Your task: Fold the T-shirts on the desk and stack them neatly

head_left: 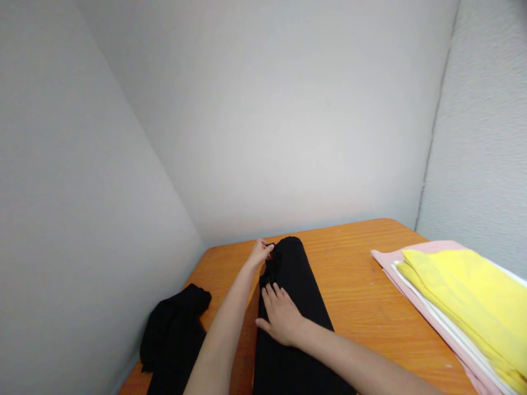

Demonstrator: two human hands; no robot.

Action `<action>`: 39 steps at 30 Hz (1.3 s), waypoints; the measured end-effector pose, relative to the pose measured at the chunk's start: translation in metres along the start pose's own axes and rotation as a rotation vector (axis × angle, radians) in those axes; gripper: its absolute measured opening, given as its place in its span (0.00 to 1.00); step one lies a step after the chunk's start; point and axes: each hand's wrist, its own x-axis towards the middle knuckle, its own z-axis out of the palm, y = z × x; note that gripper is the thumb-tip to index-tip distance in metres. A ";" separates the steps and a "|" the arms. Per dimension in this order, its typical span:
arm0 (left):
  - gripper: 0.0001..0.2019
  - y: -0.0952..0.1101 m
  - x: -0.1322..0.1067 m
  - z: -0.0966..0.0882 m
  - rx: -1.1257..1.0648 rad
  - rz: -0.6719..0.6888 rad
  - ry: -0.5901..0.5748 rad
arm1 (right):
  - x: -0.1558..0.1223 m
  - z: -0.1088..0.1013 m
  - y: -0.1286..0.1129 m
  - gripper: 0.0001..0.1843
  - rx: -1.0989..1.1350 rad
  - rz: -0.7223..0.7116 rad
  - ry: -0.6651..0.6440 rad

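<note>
A black garment (294, 280), laid out in a long narrow strip, runs from the near edge of the view toward the back of the wooden table. My left hand (260, 253) pinches the garment's far left edge between thumb and fingers, lifting a bit of the cloth. Lower down, my right hand (282, 315) lies flat on the strip with its fingers spread, palm against the fabric. Which part of the garment the pinched edge belongs to, I cannot tell.
Another black cloth (177, 323) lies bunched on the left of the wooden table (349, 247). At right is a stack of folded cloths: a yellow one (465, 285) on top, white and pink (391, 256) beneath. Pale walls (288, 137) close in the back and sides.
</note>
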 end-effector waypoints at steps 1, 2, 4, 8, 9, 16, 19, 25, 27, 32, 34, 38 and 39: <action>0.17 0.001 -0.005 0.008 0.040 0.056 -0.053 | -0.008 0.002 -0.005 0.45 0.016 -0.018 -0.021; 0.16 0.001 -0.012 0.015 0.103 0.116 -0.106 | -0.016 0.004 -0.009 0.45 0.027 -0.041 -0.042; 0.18 -0.003 -0.027 0.027 0.227 0.227 -0.191 | -0.030 0.003 -0.014 0.44 0.032 -0.087 -0.064; 0.31 -0.015 -0.051 0.039 0.397 0.349 -0.249 | -0.047 -0.005 -0.018 0.41 0.036 -0.138 -0.048; 0.32 -0.016 -0.053 0.041 0.429 0.361 -0.249 | -0.050 -0.006 -0.019 0.41 0.040 -0.146 -0.044; 0.30 -0.013 -0.052 0.041 0.550 0.385 -0.225 | -0.083 0.024 -0.036 0.27 0.041 -0.492 -0.013; 0.28 -0.002 -0.061 0.035 0.557 0.422 -0.192 | -0.106 0.014 -0.046 0.23 0.117 -0.671 -0.046; 0.24 0.014 -0.125 -0.009 0.570 0.766 -0.249 | -0.160 -0.081 -0.025 0.35 0.345 -0.584 -0.281; 0.24 0.007 -0.161 -0.030 0.546 0.882 -0.329 | -0.179 -0.094 0.000 0.41 0.304 -0.448 -0.331; 0.43 -0.031 -0.261 -0.054 0.532 1.031 -0.649 | -0.223 -0.057 0.063 0.50 0.047 -0.307 -0.238; 0.49 -0.045 -0.292 -0.048 0.574 1.056 -0.635 | -0.234 -0.038 0.075 0.44 -0.072 -0.342 -0.106; 0.30 -0.061 -0.325 -0.031 0.520 1.116 -0.429 | -0.240 -0.029 0.070 0.25 0.017 -0.434 0.027; 0.24 -0.061 -0.328 -0.030 0.424 1.107 -0.431 | -0.239 -0.032 0.066 0.18 0.114 -0.420 0.025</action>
